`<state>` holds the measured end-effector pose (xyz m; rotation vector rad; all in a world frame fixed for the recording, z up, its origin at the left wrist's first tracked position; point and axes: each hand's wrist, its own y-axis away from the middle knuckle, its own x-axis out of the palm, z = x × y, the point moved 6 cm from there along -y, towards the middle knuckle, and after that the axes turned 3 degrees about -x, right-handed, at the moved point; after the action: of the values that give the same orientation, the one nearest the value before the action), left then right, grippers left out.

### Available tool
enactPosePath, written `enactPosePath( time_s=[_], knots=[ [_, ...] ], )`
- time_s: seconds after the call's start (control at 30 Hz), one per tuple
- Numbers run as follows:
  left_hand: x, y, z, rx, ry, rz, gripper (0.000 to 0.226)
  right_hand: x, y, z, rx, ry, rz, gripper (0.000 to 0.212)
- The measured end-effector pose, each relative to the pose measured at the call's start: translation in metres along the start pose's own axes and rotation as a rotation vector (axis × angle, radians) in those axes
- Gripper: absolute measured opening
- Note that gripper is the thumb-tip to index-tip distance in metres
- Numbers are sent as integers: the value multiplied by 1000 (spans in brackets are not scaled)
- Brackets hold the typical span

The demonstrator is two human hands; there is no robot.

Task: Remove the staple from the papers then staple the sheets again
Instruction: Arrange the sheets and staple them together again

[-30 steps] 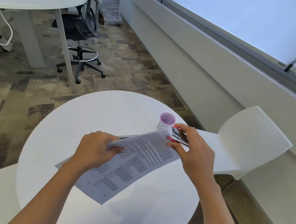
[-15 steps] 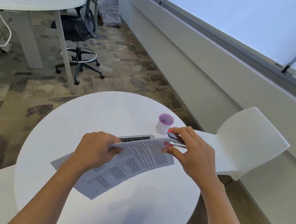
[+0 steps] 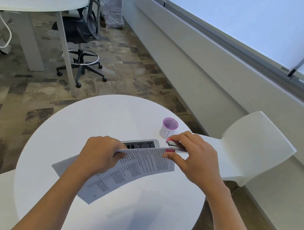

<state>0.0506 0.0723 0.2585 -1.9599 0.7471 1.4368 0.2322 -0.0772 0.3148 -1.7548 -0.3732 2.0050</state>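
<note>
The left hand (image 3: 99,153) pinches the top edge of the papers (image 3: 128,172), lifted above the round table (image 3: 87,116). The right hand (image 3: 196,157) is closed around a stapler (image 3: 175,147) (pink ends, metal body) at the papers' 2 o'clock corner. A cup (image 3: 169,128) stands at 12 o'clock, just beyond.

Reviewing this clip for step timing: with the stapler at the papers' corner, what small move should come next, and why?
Probably squeeze the stapler shut. The right hand holds it at the top corner of the papers, which the left hand pinches together above the round table.
</note>
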Motion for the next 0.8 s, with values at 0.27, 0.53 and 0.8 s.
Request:
enactPosePath(
  time_s=[0.27, 0.53, 0.8],
  knots=[
    [-1, 2, -5, 35, -8, -9, 9, 4, 3, 3, -8, 70, -14, 31],
    [-3, 3, -3, 47, -18, -52, 7, 5, 1, 7, -5, 83, 38, 30],
    [-2, 1, -2, 52, -24, -46, 8, 4, -1, 13, -23, 86, 51, 28]
  ],
)
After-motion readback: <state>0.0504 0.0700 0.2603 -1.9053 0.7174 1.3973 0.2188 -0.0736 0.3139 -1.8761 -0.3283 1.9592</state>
